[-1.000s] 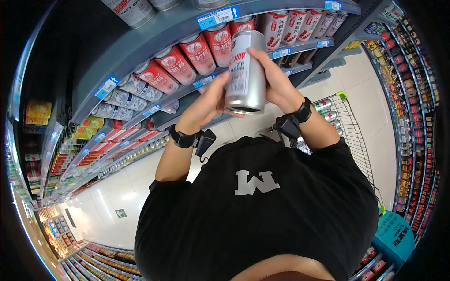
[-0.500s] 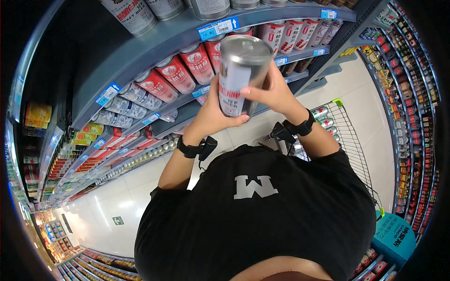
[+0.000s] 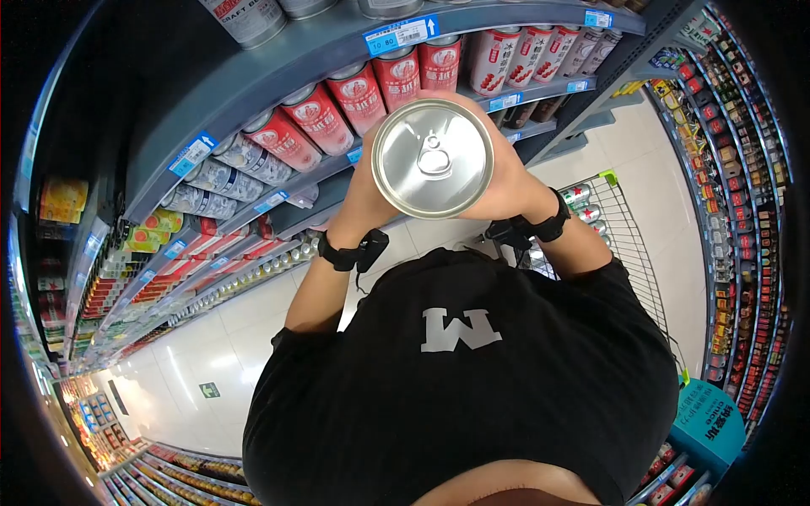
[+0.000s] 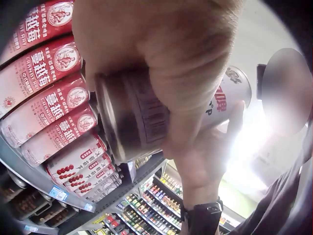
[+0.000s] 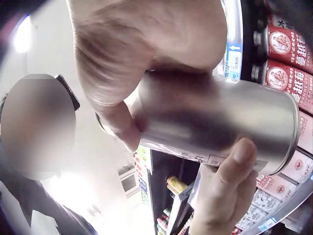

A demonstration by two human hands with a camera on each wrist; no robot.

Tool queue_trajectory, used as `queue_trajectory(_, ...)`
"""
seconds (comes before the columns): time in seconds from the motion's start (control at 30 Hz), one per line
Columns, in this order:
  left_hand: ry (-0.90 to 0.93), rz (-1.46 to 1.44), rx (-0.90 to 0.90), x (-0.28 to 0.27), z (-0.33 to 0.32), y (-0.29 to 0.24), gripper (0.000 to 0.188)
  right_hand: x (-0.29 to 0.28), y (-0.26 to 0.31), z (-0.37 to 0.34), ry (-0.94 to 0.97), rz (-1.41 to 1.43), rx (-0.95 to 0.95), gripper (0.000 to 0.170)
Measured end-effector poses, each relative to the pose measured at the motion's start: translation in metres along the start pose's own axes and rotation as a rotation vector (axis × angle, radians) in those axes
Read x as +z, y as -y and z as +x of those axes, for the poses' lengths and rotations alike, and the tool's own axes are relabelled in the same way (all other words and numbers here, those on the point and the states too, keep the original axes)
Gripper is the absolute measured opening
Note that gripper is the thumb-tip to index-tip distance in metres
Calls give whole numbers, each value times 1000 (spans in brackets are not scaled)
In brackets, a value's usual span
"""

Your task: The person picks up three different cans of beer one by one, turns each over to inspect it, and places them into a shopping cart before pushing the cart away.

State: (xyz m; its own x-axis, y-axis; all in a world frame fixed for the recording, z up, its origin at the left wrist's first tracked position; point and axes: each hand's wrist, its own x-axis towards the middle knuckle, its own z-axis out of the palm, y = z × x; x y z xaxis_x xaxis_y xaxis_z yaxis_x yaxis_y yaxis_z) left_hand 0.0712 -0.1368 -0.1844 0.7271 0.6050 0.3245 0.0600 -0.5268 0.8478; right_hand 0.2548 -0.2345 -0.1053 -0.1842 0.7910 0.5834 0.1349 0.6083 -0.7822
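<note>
A large silver beer can is held up between both hands in front of the shelf, its pull-tab end facing the head camera. My left hand grips it from the left and my right hand from the right. In the head view the can's end hides most of the fingers. The left wrist view shows the can's barcode and red print on its white label, partly covered by the left hand. Bare silver metal faces the right wrist camera, with the left thumb lying along the can's side.
Red cranberry cans line the shelf just beyond the hands, below a price-tagged shelf edge. Larger silver cans stand above. A shopping cart holding green-and-silver cans is at the right. More stocked shelves lie across the aisle.
The can has turned in both hands: its label side and bottom edge showed first, then its side and top, and now its pull-tab end faces the head camera.
</note>
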Motion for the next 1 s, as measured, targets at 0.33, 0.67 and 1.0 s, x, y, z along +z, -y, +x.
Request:
queue_trajectory(0.33,-122,-41,444,-7,2,5,92,14,5,6,26,79,-11,100)
queue_trajectory(0.67,249,-272,-1,36,-5,10,96,39,-9,-57,-509,79,336,105)
queue_trajectory(1.0,580,-217,37,149,19,-43,102,11,19,-178,-1065,-416,475,100)
